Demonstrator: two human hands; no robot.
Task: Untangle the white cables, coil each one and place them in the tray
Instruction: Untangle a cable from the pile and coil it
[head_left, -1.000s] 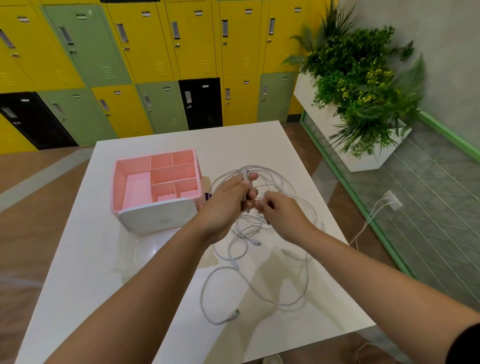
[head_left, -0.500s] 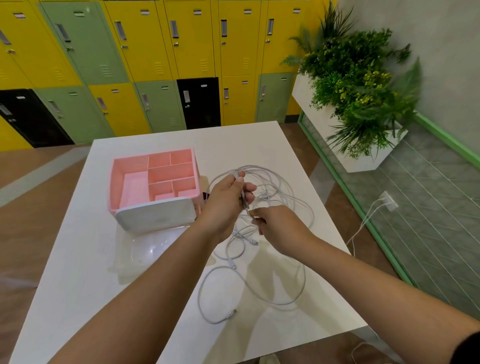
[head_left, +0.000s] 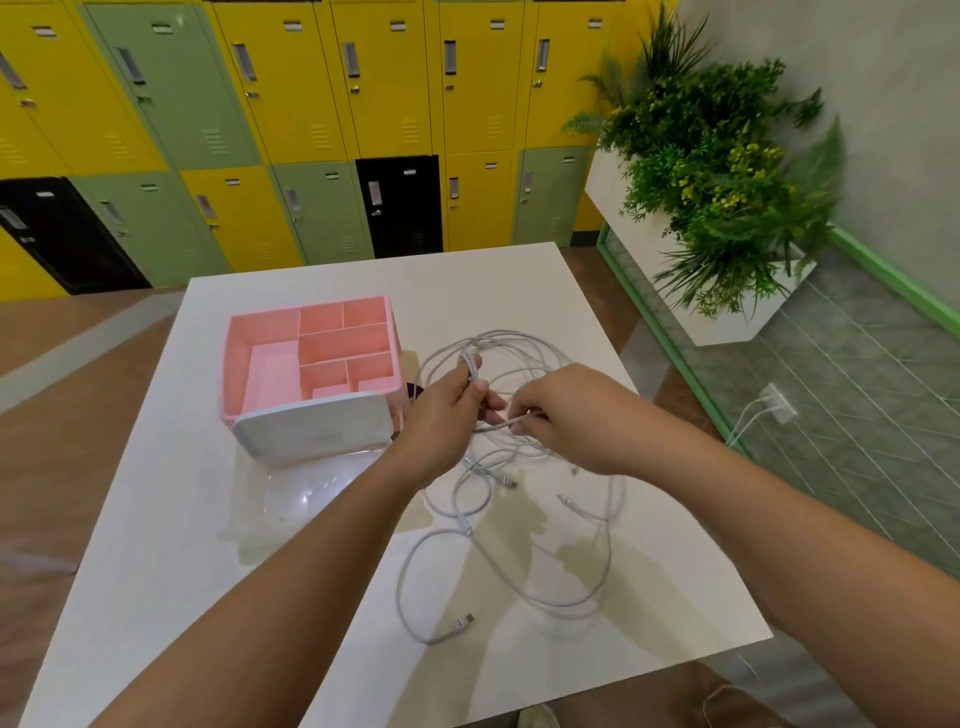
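While the thin white cables (head_left: 511, 338) lie in one tangle, the step in hand is judged to be untangling; no coil is yet laid in the tray.

Hands: a few strands are gripped in the curled fingers of the left hand (head_left: 447, 415). One strand is pinched between thumb and fingertips of the right hand (head_left: 566, 415), just beside the left. The remaining loops are spread on the table beyond the knuckles and under both wrists. A loose silver-tipped plug (head_left: 464, 620) lies nearer the body, between the forearms.

Method, as judged: the left-hand bundle is best held steady as an anchor. The single strand is then drawn out slowly, followed to its plug and eased through each loop rather than tugged, since knots are likely to tighten under pull.

The pink plastic compartment tray (head_left: 265, 327) stands just left of the left hand.

Surface: a white glossy rectangular table (head_left: 291, 613).

Room: yellow, green and black metal lockers (head_left: 291, 104) are seen well beyond the hands, and a white planter box of green foliage (head_left: 737, 325) far right of them. A white wall plug (head_left: 776, 405) with its cord sits right of the right forearm.
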